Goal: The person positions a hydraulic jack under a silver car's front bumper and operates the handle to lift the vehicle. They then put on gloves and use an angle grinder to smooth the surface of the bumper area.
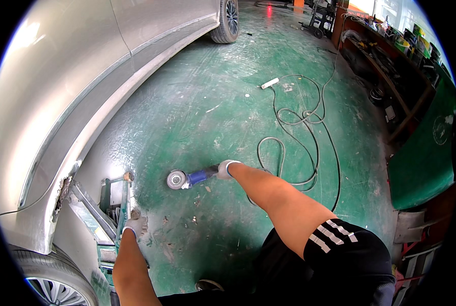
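Observation:
My right hand point(224, 170), in a pale glove, is closed round the rear of a blue angle grinder point(200, 176). The grinder is over the green floor, its round grey disc pointing left. My left hand point(135, 223), gloved too, reaches down against the side of a green floor jack point(107, 230); its fingers are too indistinct to tell whether they grip. The jack stands beside the sill of a silver car point(80, 61), its arm raised toward a rough, damaged patch point(64, 191) at the sill's end.
A black cable point(317, 153) loops over the floor on the right, near a white power strip point(270, 83). One car wheel point(55, 278) is at lower left, another point(228, 21) farther off. A cluttered workbench point(391, 86) lines the right side, with a green panel point(424, 158) nearer.

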The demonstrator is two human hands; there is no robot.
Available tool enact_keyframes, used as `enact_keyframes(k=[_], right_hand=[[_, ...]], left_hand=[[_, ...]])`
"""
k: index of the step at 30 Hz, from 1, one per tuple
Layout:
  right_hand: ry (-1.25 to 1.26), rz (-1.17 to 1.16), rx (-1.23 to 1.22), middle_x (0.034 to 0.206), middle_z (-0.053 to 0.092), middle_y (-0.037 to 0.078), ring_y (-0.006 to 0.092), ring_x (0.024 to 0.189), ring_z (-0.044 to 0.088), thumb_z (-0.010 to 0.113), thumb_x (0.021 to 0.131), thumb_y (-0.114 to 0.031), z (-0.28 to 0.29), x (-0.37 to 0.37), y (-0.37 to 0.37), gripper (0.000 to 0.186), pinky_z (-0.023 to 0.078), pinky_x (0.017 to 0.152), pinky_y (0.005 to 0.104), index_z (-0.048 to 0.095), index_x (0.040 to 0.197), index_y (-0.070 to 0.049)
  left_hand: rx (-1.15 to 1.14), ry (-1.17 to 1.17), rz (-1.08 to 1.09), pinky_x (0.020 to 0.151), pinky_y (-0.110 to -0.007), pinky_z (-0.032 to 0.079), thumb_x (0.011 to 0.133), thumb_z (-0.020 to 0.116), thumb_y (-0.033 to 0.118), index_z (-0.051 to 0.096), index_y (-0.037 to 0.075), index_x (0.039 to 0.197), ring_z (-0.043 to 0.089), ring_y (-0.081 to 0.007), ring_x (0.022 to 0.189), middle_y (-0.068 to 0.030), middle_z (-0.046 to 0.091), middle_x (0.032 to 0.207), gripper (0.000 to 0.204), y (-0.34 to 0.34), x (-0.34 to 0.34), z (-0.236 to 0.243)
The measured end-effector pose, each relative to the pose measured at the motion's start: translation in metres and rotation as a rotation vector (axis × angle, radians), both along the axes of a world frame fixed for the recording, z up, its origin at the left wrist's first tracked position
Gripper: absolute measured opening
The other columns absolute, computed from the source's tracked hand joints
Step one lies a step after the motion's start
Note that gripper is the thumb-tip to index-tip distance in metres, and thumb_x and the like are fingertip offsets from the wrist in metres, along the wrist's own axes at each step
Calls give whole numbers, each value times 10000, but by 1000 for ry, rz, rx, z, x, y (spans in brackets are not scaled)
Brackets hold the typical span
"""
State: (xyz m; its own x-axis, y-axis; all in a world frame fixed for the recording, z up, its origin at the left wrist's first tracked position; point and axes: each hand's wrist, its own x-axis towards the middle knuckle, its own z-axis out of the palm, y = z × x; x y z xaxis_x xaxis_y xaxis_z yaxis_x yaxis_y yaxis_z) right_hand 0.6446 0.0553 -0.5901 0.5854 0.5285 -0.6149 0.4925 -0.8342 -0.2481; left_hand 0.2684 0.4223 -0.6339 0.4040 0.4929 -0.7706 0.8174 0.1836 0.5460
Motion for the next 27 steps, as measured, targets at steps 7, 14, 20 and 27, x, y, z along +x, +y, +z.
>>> enact_keyframes(k=[7,14,20,27], right_hand=[[48,-38,52,1047,745,201,324,991,716,614,892,-321,-13,4,5,375,535,906,432,731,1136,-61],[9,7,3,992,753,195,334,944,723,600,885,-339,10,-6,7,390,546,854,444,739,1111,-53],[-9,10,5,971,755,193,346,929,721,599,885,-364,-4,3,2,408,547,835,450,746,1086,-41],[-4,191,-18,950,749,180,300,894,712,579,933,-390,-32,-8,51,403,548,806,450,768,1038,-51]], left_hand=[[-73,-24,4,483,-391,464,921,629,260,676,91,930,650,-240,577,-76,696,783,176,23,-12,-19],[47,21,-11,496,-350,501,936,658,324,640,104,847,658,-226,581,-72,705,788,238,-10,-3,25],[51,31,-30,520,-370,508,943,657,364,648,95,884,663,-241,604,-80,702,790,276,-1,-1,7],[242,71,-76,597,-399,503,957,619,373,570,44,1095,659,-270,698,-131,680,926,360,16,-46,-1]])
